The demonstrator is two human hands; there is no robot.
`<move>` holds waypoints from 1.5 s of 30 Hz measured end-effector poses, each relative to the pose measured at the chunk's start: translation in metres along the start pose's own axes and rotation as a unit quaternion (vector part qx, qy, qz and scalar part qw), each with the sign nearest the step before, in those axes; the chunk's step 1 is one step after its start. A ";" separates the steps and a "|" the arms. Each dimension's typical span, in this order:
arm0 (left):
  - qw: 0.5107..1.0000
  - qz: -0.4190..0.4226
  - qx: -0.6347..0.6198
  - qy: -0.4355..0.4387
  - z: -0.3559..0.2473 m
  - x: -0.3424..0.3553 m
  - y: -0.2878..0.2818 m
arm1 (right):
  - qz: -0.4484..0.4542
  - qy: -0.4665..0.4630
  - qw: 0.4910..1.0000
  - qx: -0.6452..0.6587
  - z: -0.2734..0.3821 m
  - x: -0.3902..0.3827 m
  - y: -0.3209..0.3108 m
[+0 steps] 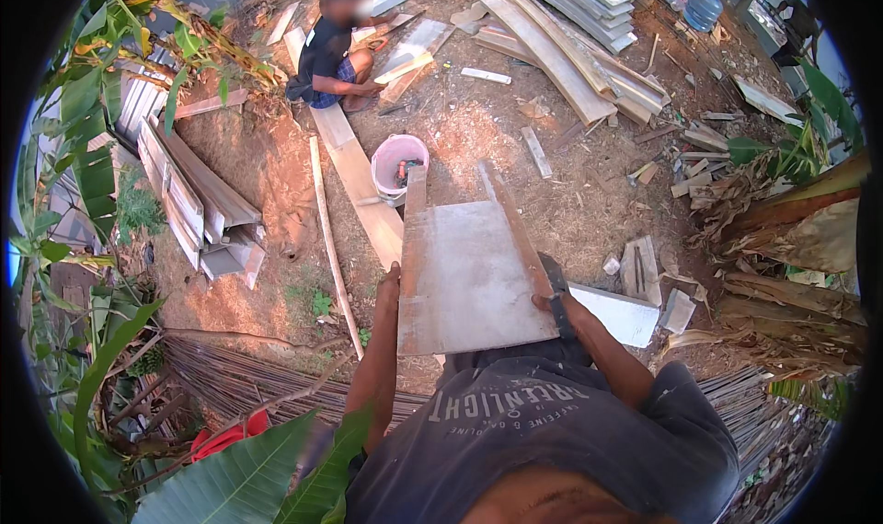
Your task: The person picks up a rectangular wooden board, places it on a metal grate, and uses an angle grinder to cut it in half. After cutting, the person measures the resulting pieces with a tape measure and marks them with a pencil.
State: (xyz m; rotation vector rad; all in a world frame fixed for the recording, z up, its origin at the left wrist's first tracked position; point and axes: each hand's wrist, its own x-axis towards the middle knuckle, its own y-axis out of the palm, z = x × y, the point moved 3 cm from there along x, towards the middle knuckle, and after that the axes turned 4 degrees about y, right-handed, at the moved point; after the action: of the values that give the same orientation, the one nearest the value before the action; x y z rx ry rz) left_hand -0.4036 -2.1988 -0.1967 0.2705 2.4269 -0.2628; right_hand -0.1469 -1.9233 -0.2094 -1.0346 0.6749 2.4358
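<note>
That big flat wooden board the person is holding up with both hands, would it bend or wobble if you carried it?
The board probably stays stiff: it looks flat, with two wooden strips along its sides. It is likely heavy, since the left hand and right hand each hold an edge. Being wide, it might tip sideways if one hand let go.

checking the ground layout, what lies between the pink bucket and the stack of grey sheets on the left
In the head view, a long wooden plank and a thin pole lie on bare dirt between the pink bucket and the stack of grey sheets.
</note>
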 end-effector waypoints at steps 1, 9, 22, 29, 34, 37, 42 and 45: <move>1.000 -0.013 -0.012 0.003 -0.001 0.015 -0.007 | -0.026 -0.012 0.999 -0.033 0.001 0.016 0.004; 0.987 -0.103 -0.028 -0.123 0.134 0.090 -0.092 | -0.128 -0.032 0.981 -0.145 0.086 0.127 0.015; 0.961 -0.100 0.241 -0.096 0.099 0.150 -0.034 | -0.230 0.016 0.971 -0.064 0.191 0.405 -0.023; 0.888 0.075 0.439 -0.109 0.044 0.235 0.064 | -0.238 -0.023 0.970 0.051 0.198 0.530 -0.017; 0.785 0.145 0.568 -0.197 0.072 0.282 0.111 | -0.233 -0.004 0.968 0.089 0.146 0.629 -0.033; 0.724 0.156 0.660 -0.131 0.023 0.343 0.136 | -0.274 0.001 0.960 0.057 0.091 0.680 -0.043; 0.745 0.136 0.630 -0.171 0.029 0.352 0.110 | -0.286 0.072 0.956 -0.015 0.048 0.693 -0.035; 0.718 0.162 0.658 -0.157 0.031 0.363 0.103 | -0.406 0.193 0.888 -0.094 -0.009 0.724 -0.092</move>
State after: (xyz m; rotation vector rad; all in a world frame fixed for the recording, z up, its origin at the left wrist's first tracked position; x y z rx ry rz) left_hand -0.6312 -2.0631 -0.4674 1.1230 1.3896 -1.6866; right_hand -0.5576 -1.7273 -0.7806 -1.5185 0.0526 1.5896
